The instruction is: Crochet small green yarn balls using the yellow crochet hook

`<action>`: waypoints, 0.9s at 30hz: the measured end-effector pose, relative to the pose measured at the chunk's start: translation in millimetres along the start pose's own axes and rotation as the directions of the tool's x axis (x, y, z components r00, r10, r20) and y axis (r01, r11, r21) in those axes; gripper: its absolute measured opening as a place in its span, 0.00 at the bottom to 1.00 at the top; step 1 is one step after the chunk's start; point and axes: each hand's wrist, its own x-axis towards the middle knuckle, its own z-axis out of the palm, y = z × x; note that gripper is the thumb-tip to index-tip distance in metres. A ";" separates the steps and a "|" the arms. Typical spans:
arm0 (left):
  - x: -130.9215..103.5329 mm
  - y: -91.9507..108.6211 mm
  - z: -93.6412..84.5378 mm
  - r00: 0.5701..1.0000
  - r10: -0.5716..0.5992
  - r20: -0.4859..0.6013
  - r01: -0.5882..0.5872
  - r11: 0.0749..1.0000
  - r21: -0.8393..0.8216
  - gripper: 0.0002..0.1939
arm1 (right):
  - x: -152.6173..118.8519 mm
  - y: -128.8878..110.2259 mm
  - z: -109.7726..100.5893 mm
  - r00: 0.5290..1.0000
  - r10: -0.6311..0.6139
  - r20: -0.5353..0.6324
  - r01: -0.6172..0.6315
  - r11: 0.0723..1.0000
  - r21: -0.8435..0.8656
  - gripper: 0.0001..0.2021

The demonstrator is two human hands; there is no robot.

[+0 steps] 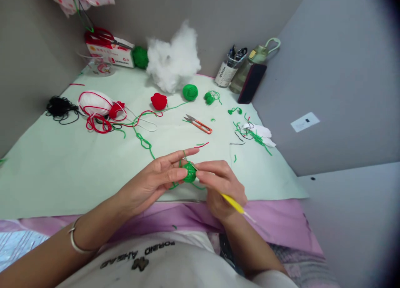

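Left hand pinches a small, round, bright green crochet piece, its stitches bumpy, just above the desk near the front edge. Right hand grips one yellow-handled hook. The shirt reads "FORBID AHEAD". Toward the desk's back edge sit one red ball and one green ball.

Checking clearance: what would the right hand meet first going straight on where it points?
Probably the green crocheted piece, held in the left hand. The right hand looks very close to it; contact is hard to tell.
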 end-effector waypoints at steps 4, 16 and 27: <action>1.2 1.5 0.0 0.998 0.051 -0.030 -0.049 0.997 0.054 0.29 | 8.0 -2.3 1.4 0.990 0.131 -0.059 -0.111 0.959 0.259 0.13; 3.8 10.2 -5.6 0.997 0.057 0.059 -0.063 0.992 0.112 0.24 | 16.2 -4.1 -11.3 0.884 0.458 0.095 -0.443 0.757 0.481 0.07; 1.8 5.6 -7.1 0.979 0.206 -0.002 -0.193 0.921 0.338 0.24 | 26.2 -8.7 -3.1 0.599 0.778 0.187 -0.662 0.351 0.662 0.10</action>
